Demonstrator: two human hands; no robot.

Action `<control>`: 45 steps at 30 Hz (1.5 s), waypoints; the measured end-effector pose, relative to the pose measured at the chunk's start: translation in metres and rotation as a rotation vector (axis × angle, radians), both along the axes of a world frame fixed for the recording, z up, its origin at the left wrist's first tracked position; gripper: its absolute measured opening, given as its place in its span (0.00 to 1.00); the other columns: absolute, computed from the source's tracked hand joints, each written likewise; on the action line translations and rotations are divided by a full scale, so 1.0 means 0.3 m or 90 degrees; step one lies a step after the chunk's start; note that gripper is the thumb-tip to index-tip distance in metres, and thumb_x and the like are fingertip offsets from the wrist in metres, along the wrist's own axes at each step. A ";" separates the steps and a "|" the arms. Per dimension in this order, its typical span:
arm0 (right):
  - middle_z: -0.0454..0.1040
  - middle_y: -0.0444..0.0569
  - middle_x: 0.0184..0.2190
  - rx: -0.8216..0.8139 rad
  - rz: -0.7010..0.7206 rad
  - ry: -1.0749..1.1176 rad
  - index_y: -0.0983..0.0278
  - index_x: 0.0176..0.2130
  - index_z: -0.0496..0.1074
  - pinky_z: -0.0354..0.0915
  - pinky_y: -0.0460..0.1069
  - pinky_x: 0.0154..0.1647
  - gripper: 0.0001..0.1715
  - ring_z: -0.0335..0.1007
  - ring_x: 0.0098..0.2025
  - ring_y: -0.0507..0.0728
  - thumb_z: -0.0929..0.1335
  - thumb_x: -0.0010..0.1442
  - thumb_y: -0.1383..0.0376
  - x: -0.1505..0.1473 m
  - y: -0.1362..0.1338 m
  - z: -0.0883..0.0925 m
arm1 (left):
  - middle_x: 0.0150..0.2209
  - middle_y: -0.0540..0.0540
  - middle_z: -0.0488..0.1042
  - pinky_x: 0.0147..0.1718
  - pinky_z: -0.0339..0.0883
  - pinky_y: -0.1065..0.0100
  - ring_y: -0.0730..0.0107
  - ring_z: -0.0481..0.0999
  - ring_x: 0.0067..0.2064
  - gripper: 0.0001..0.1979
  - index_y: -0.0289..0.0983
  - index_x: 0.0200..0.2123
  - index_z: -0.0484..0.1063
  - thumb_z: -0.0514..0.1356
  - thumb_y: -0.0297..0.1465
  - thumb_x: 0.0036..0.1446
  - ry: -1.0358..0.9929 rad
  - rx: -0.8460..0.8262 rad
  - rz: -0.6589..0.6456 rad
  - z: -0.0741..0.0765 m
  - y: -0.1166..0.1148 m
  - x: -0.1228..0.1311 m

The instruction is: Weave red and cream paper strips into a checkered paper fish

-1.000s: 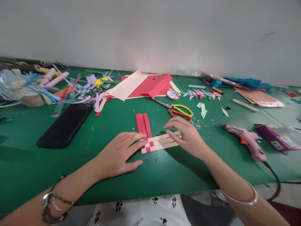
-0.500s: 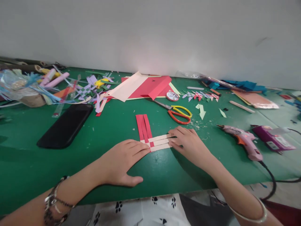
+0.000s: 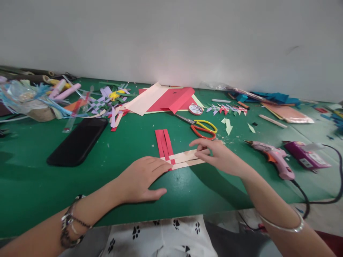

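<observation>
Touching checkered paper weave (image 3: 166,157) | left hand (image 3: 143,178) splayed, unclenched | right hand (image 3: 221,157) at slim cream strips (image 3: 184,156), grip unclear

Plain pale-grey wall (image 3: 171,39) fills upper view — smooth, one faint dark mark (image 3: 292,49) at right, pinkish tint low at centre. Green tabletop (image 3: 193,200) runs along wall's foot, glossy, paler toward right. Light soft, even — pale surface (image 3: 325,217) below table's edge, lower right.
</observation>
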State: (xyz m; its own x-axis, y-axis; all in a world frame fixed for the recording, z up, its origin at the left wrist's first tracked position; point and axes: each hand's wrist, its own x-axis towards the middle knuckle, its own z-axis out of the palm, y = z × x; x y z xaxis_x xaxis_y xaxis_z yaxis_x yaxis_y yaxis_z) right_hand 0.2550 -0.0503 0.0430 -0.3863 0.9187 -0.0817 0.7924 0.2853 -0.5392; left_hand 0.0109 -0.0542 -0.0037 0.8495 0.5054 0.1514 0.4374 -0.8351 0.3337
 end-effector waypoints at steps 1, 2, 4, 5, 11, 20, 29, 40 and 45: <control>0.70 0.44 0.27 0.008 0.006 0.020 0.62 0.42 0.65 0.59 0.47 0.32 0.13 0.66 0.30 0.51 0.59 0.57 0.62 -0.008 0.001 0.005 | 0.45 0.41 0.72 0.42 0.63 0.59 0.59 0.70 0.44 0.21 0.34 0.48 0.62 0.51 0.37 0.52 -0.009 -0.011 0.025 0.003 0.000 0.007; 0.70 0.44 0.28 0.016 0.014 0.039 0.62 0.41 0.65 0.59 0.47 0.31 0.12 0.66 0.30 0.51 0.60 0.57 0.63 -0.019 0.002 0.010 | 0.43 0.42 0.73 0.40 0.64 0.60 0.60 0.71 0.42 0.19 0.35 0.48 0.62 0.50 0.36 0.53 -0.019 -0.023 0.053 0.006 -0.001 0.014; 0.71 0.44 0.29 0.026 0.033 0.071 0.62 0.41 0.66 0.60 0.46 0.31 0.11 0.67 0.32 0.51 0.60 0.56 0.65 -0.047 0.002 0.022 | 0.40 0.44 0.74 0.37 0.64 0.62 0.62 0.72 0.40 0.18 0.36 0.48 0.61 0.49 0.35 0.53 -0.043 -0.057 0.112 0.014 -0.002 0.030; 0.71 0.44 0.29 0.029 0.043 0.084 0.62 0.40 0.66 0.61 0.46 0.31 0.11 0.67 0.31 0.51 0.60 0.56 0.66 -0.063 0.003 0.028 | 0.39 0.46 0.74 0.37 0.64 0.62 0.63 0.73 0.39 0.18 0.36 0.48 0.60 0.49 0.34 0.53 -0.057 -0.076 0.140 0.018 -0.002 0.038; 0.72 0.44 0.32 0.024 0.113 0.186 0.62 0.41 0.65 0.62 0.45 0.33 0.11 0.68 0.33 0.49 0.59 0.57 0.68 -0.155 0.017 0.050 | 0.31 0.50 0.75 0.34 0.65 0.65 0.65 0.73 0.33 0.11 0.38 0.37 0.65 0.52 0.36 0.51 -0.088 -0.122 0.245 0.040 0.008 0.086; 0.73 0.43 0.29 0.064 0.105 0.116 0.62 0.41 0.65 0.60 0.48 0.37 0.11 0.68 0.32 0.50 0.59 0.57 0.68 -0.137 0.029 0.031 | 0.31 0.48 0.73 0.33 0.65 0.66 0.66 0.72 0.33 0.12 0.36 0.37 0.66 0.52 0.36 0.53 -0.094 -0.091 0.215 0.041 0.024 0.078; 0.64 0.54 0.53 0.314 0.069 -0.242 0.62 0.51 0.62 0.44 0.61 0.54 0.20 0.56 0.56 0.59 0.55 0.62 0.64 -0.031 -0.066 -0.097 | 0.59 0.45 0.56 0.57 0.41 0.54 0.59 0.53 0.59 0.28 0.39 0.57 0.53 0.49 0.44 0.56 0.092 0.057 -0.047 -0.007 0.065 -0.012; 0.47 0.49 0.61 0.206 0.145 -0.258 0.62 0.60 0.47 0.34 0.64 0.60 0.33 0.40 0.62 0.57 0.50 0.61 0.50 -0.035 -0.090 -0.165 | 0.60 0.44 0.53 0.58 0.28 0.53 0.61 0.49 0.61 0.34 0.39 0.59 0.51 0.45 0.52 0.54 0.133 0.025 -0.053 -0.019 0.067 -0.016; 0.48 0.48 0.61 0.203 0.119 -0.264 0.61 0.60 0.48 0.32 0.64 0.59 0.33 0.41 0.62 0.58 0.51 0.60 0.50 -0.041 -0.096 -0.160 | 0.60 0.43 0.52 0.58 0.30 0.53 0.60 0.49 0.61 0.32 0.38 0.56 0.56 0.46 0.51 0.54 0.136 0.031 -0.045 -0.016 0.058 -0.018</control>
